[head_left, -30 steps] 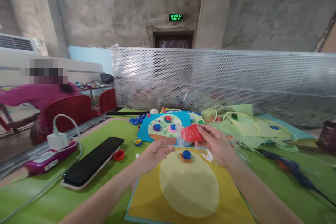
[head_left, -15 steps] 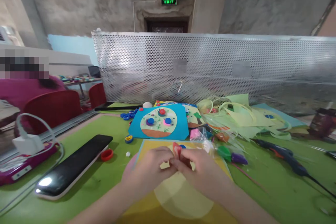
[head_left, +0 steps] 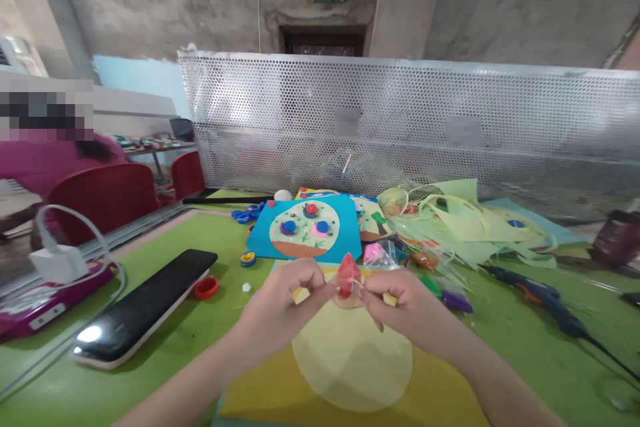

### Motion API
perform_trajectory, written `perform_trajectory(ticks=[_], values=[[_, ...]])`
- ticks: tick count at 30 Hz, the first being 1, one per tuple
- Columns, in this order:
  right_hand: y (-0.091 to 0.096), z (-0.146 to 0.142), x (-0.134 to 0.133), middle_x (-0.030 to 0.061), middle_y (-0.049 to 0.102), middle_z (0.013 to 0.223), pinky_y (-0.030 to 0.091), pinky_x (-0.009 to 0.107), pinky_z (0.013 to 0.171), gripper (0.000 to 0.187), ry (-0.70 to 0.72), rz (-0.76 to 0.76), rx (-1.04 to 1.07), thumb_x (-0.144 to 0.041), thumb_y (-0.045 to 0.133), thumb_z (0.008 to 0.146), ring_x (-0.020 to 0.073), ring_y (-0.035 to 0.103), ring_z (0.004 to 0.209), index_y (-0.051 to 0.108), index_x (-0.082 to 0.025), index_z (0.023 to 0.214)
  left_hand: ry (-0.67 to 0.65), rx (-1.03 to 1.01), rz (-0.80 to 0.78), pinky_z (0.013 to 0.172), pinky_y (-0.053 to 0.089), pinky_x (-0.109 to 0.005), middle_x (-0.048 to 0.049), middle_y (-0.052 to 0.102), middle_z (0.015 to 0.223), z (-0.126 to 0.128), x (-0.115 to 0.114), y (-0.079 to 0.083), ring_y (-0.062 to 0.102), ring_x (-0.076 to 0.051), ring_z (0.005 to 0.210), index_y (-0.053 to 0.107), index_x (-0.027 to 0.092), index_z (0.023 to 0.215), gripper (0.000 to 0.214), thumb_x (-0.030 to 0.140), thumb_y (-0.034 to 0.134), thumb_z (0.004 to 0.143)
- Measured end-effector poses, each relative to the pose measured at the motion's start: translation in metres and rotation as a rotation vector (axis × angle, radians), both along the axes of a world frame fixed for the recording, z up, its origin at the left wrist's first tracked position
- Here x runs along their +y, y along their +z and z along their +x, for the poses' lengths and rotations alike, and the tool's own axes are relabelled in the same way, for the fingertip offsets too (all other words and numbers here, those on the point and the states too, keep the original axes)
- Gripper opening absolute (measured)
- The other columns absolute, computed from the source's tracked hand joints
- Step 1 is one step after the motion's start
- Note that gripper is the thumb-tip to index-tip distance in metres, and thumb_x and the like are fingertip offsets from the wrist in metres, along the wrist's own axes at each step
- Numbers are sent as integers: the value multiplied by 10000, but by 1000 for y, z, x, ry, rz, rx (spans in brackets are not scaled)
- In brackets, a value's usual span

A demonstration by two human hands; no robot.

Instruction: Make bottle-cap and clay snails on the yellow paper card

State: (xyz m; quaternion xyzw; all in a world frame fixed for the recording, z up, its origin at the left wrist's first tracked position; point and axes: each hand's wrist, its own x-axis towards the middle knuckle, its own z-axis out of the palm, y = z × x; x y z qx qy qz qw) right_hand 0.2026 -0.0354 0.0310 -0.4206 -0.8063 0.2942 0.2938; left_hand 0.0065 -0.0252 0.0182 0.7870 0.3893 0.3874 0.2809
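Between my two hands hangs a small clear plastic bag with a red lump [head_left: 348, 275] inside, perhaps modelling clay. My left hand [head_left: 293, 297] pinches the bag's left side between thumb and fingers. On the other side my right hand [head_left: 407, 303] is closed on the bag's right edge. Below them lies a yellow sheet [head_left: 270, 383] bearing a pale cream round shape [head_left: 353, 363]. Just beyond the hands rests a blue card [head_left: 257, 240] with a decorated oval and blue and red caps on it.
At left are a black-topped phone-like device [head_left: 150, 303], a red ring [head_left: 207, 288] and a purple power strip [head_left: 55, 307] with a white charger. A glue gun [head_left: 547, 303] lies right. Paper strips [head_left: 463, 213] pile before the perforated metal screen [head_left: 400, 107]. A person in pink sits far left.
My hands have drawn apart, leaving the bag with the red lump stretched in plain sight between them. The view has shifted slightly.
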Motion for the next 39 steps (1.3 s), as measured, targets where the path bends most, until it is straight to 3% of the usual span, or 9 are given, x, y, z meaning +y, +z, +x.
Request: perform_trajectory(ticks=[5,9,12,14,18,22,26,31,39], values=[[-4,11,5,11,554,762,402,279,654,226,-119,177,4,-406,604,764,176,510,711,493,-210,745,5,34,50,638,403,-234,18,522,671,-3,0,2,506,-133,657,421,211,614,257,289,419,859],[-2,17,5,77,457,1287,381,378,919,645,-54,189,-18,-420,698,703,261,428,1159,407,-282,1261,-64,99,12,606,422,-207,32,569,684,-4,0,1,544,-120,643,492,212,635,224,282,458,846],[-2,12,5,17,647,896,458,294,727,228,46,-30,-43,-330,611,794,196,585,840,635,-251,1007,-38,138,20,601,418,-213,38,577,675,-5,1,2,553,-125,643,500,214,642,212,270,471,845],[-2,9,6,-7,629,735,447,257,639,98,19,-98,9,-272,618,773,158,571,694,668,-211,829,-1,146,52,631,420,-234,35,581,676,-7,2,3,560,-139,670,490,215,634,223,277,474,847],[-5,8,9,19,631,831,443,251,630,206,4,-188,132,-342,540,827,148,563,714,649,-193,918,106,113,154,754,442,-295,-6,603,874,-11,4,3,566,-187,838,518,239,813,63,295,546,814],[-7,10,11,23,632,851,431,262,653,214,-16,-195,154,-350,522,838,152,562,736,652,-198,914,111,77,330,933,397,-354,18,643,866,-13,2,-1,595,-190,879,442,287,1121,364,268,610,798],[-9,10,12,10,616,792,422,251,627,162,9,-277,208,-294,572,803,144,552,703,641,-188,906,80,123,277,914,418,-388,51,720,856,-14,1,-6,593,-222,985,135,345,1373,749,327,626,808],[-13,7,13,-27,547,677,372,220,547,152,47,-331,230,-306,655,749,115,486,611,626,-175,819,136,91,162,839,482,-421,4,743,860,-12,-1,-10,584,-252,1027,-170,275,1403,975,432,589,813],[-8,0,8,-56,437,573,279,198,477,132,46,-342,280,-278,671,718,77,370,536,652,-148,727,158,-85,100,688,539,-377,-50,728,860,-5,-4,-7,636,-259,848,256,283,1401,772,432,637,746]])
